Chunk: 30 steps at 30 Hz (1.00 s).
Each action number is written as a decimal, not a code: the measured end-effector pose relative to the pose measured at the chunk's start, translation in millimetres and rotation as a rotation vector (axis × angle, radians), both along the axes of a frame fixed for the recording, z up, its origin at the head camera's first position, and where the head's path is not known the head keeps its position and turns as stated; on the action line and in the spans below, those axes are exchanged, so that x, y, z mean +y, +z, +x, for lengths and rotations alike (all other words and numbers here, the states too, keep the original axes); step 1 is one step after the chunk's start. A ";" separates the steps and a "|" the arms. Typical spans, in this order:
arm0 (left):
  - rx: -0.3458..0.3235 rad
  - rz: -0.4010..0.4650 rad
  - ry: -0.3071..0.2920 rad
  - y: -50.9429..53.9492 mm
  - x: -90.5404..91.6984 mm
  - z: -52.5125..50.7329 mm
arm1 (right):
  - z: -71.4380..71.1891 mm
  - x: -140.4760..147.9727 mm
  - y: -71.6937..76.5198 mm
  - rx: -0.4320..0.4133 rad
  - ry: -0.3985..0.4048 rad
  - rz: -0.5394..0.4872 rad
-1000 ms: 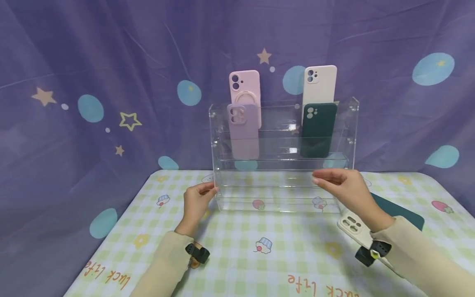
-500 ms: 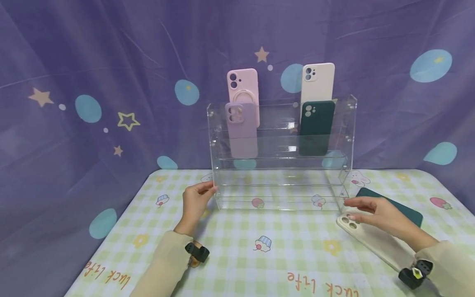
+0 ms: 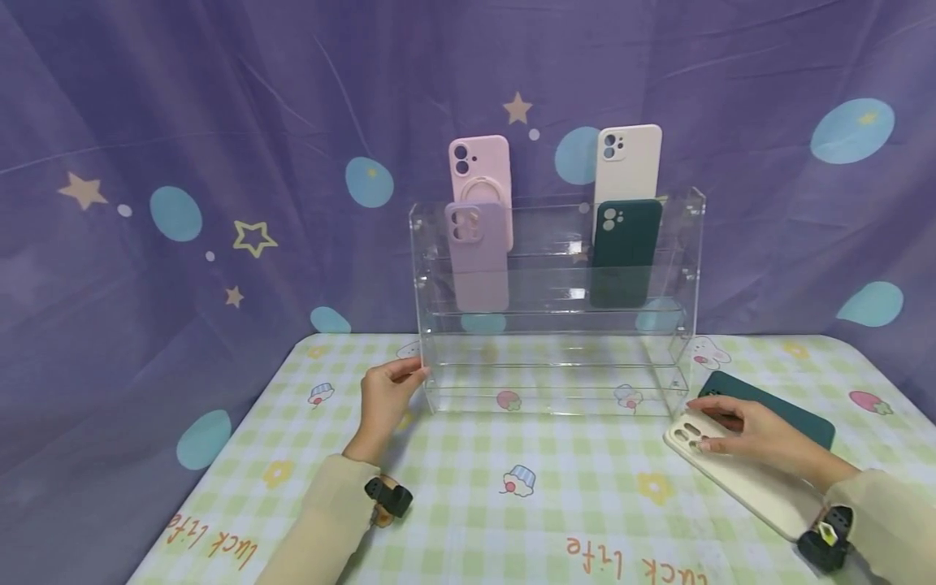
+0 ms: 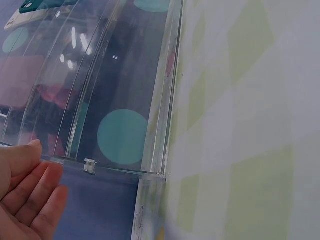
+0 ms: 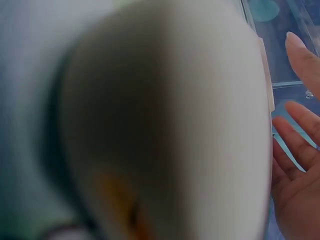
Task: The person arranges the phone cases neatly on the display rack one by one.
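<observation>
A clear acrylic display rack (image 3: 548, 288) with stepped shelves stands upright mid-table. My left hand (image 3: 383, 402) holds the front edge of its left side panel between thumb and fingers; in the left wrist view the fingertips (image 4: 52, 172) meet that edge. A cream phone case (image 3: 768, 491) lies on the table at the right, camera cutouts towards the rack. Over its cutout end hovers or rests my right hand (image 3: 760, 439), thumb and fingers apart; contact is hard to tell. Partly under that hand's far side lies a dark green phone case (image 3: 800, 418).
On the rack's upper shelves stand a pink case (image 3: 483, 162) behind a lilac case (image 3: 478, 268), and a white case (image 3: 636, 166) behind another dark green case (image 3: 625, 248). The checked tablecloth (image 3: 468, 520) reaches a purple curtain (image 3: 219, 122).
My right hand has moved from in front of the rack's lower right shelves, right and down to the cream phone case. The left hand stays at the rack's left side.
</observation>
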State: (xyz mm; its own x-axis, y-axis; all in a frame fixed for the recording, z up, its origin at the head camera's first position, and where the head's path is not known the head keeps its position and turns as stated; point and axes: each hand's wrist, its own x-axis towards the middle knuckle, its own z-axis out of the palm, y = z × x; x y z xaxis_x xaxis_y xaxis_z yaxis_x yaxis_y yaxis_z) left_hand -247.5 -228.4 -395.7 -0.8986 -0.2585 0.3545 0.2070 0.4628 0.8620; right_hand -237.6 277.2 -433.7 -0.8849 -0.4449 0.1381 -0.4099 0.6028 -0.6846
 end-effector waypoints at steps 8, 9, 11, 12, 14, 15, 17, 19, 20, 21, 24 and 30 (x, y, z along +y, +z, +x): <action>-0.001 -0.002 0.001 0.1 0.2 -0.6 | 0.8 1.8 -4.1 0.035 0.014 0.091; -0.001 -0.001 -0.001 0.1 0.1 -0.6 | 1.0 1.6 -4.7 0.040 0.008 0.096; -0.002 -0.002 -0.003 0.1 -0.1 -0.7 | 1.1 1.5 -4.6 0.050 0.010 0.113; -0.002 -0.004 -0.004 0.0 -0.3 -0.6 | 0.9 1.5 -4.5 0.054 0.014 0.122; 0.000 -0.005 -0.007 -0.3 -0.5 -0.9 | 1.1 1.2 -4.3 0.063 0.008 0.133; 0.003 -0.003 -0.009 -0.5 -0.5 -1.1 | 1.6 1.0 -4.2 0.072 0.004 0.141; 0.013 -0.004 -0.009 -0.6 -0.4 -1.5 | 2.7 0.4 -3.0 0.100 -0.001 0.164; 0.023 -0.002 -0.010 -0.9 -0.1 -2.0 | 4.1 -0.7 -2.0 0.137 -0.005 0.182; 0.028 0.002 -0.010 -1.0 0.0 -2.1 | 5.0 -1.6 -1.1 0.159 -0.008 0.191; 0.028 0.004 -0.008 -0.8 0.3 -1.9 | 5.8 -2.6 -0.3 0.185 -0.011 0.200; 0.026 0.002 -0.004 0.3 0.8 -0.8 | 7.3 -5.2 1.3 0.255 -0.009 0.206; 0.020 0.005 -0.001 1.8 0.6 0.5 | 9.5 -8.1 7.9 0.262 -0.083 0.150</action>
